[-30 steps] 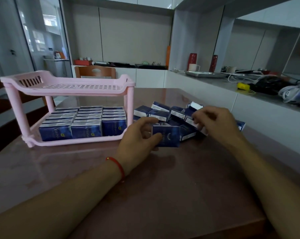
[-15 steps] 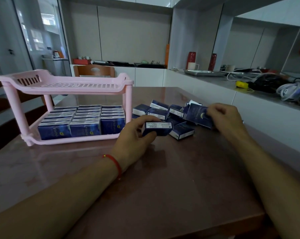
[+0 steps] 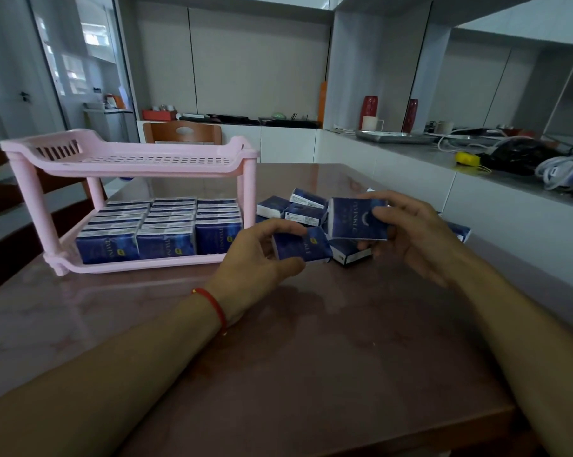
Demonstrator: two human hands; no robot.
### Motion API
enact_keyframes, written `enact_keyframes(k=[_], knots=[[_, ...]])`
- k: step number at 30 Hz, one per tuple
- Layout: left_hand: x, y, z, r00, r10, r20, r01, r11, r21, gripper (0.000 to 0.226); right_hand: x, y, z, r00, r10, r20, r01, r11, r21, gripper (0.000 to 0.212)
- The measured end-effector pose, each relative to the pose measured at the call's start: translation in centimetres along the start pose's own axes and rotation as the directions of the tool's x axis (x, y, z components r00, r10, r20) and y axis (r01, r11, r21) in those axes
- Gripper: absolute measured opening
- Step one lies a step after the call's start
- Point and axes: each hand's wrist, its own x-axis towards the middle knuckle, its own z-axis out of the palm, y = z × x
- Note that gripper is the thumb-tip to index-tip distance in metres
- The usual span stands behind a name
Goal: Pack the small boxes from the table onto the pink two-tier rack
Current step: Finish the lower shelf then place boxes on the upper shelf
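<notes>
In the frame centre I see my left hand (image 3: pixel 258 258) gripping one small dark blue cardboard box (image 3: pixel 303 247). My right hand (image 3: pixel 413 232) holds another blue box (image 3: pixel 356 217) just beside it, right of the pink plastic two-tier rack (image 3: pixel 130 156).

I note a wooden chair (image 3: pixel 182 131) behind the table, far side. Rear counter: red box (image 3: pixel 159 114), dark clutter. Right counter: two red vases (image 3: pixel 370 106), white mug (image 3: pixel 370 123), metal tray (image 3: pixel 395 137), yellow obj. (image 3: pixel 467 159), tangled cables (image 3: pixel 562 166).
</notes>
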Motion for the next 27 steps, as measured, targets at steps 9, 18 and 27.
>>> enact_keyframes(k=[9, 18, 27], knots=[[0.1, -0.5, 0.0, 0.983, -0.186, 0.009, 0.185, 0.968, -0.169, 0.060, -0.5, 1.4, 2.2, 0.967, -0.018, 0.255, 0.066, 0.982, -0.179, 0.038], [0.1, -0.4, -0.2, 0.994, -0.108, 0.019, 0.110, 0.970, -0.217, 0.044, -0.6, 2.1, 4.1, 0.937, -0.058, 0.345, 0.153, 0.954, -0.257, 0.054], [-0.1, 0.5, -1.4, 0.957, -0.092, 0.275, 0.020, 0.967, 0.252, 0.076, -0.6, 2.5, 4.6, 0.953, -0.115, 0.280, 0.271, 0.736, -0.620, 0.048]])
